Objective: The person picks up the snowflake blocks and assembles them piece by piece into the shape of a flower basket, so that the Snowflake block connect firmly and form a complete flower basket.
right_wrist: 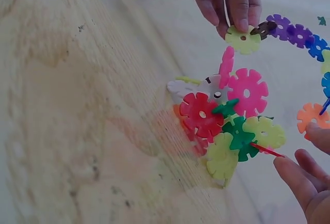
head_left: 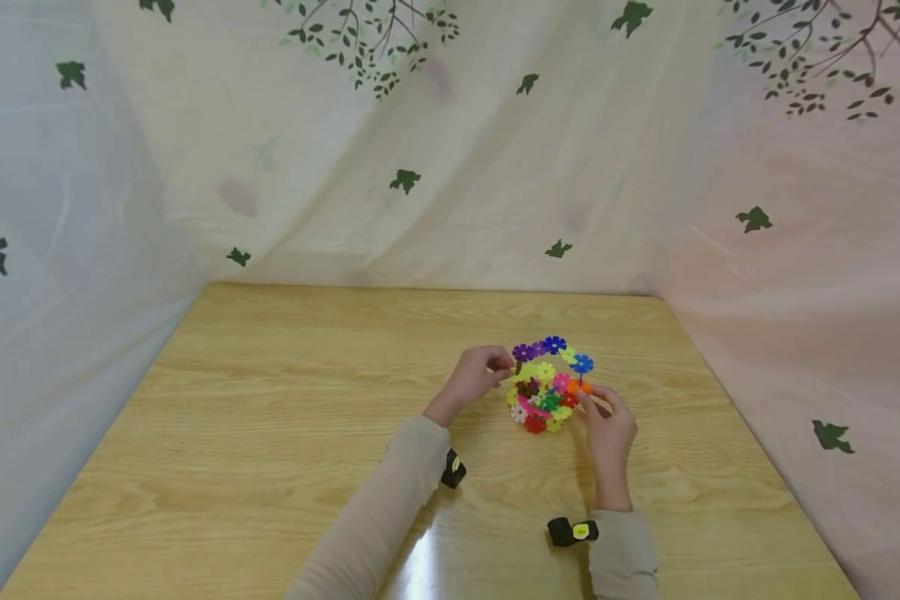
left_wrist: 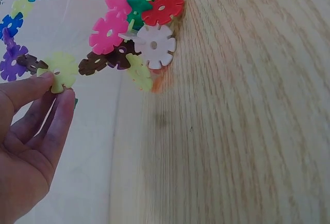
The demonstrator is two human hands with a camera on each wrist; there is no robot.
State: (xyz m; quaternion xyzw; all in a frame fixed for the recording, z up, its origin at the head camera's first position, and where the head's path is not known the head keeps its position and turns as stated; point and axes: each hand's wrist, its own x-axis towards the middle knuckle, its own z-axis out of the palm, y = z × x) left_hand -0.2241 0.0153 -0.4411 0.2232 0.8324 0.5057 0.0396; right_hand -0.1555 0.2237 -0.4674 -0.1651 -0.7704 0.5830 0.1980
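A cluster of colourful notched plastic snowflake discs (head_left: 550,402) stands on the table, with a curved chain of discs rising over it. My left hand (head_left: 480,375) pinches a pale yellow disc (left_wrist: 63,75) at the chain's left end, beside a brown disc (left_wrist: 32,64). Purple and blue discs (right_wrist: 299,36) follow along the curve. On the cluster's right side, my right hand (head_left: 611,429) holds the orange disc (right_wrist: 310,115) at the chain's other end. One of its fingers reaches the edge of a red disc (right_wrist: 267,149). Part of the right hand lies outside its wrist view.
The wooden table (head_left: 307,433) extends on both sides of the cluster. A pale curtain (head_left: 457,217) with leaf prints hangs behind and at both sides. Black wrist cameras (head_left: 572,532) sit near both sleeves.
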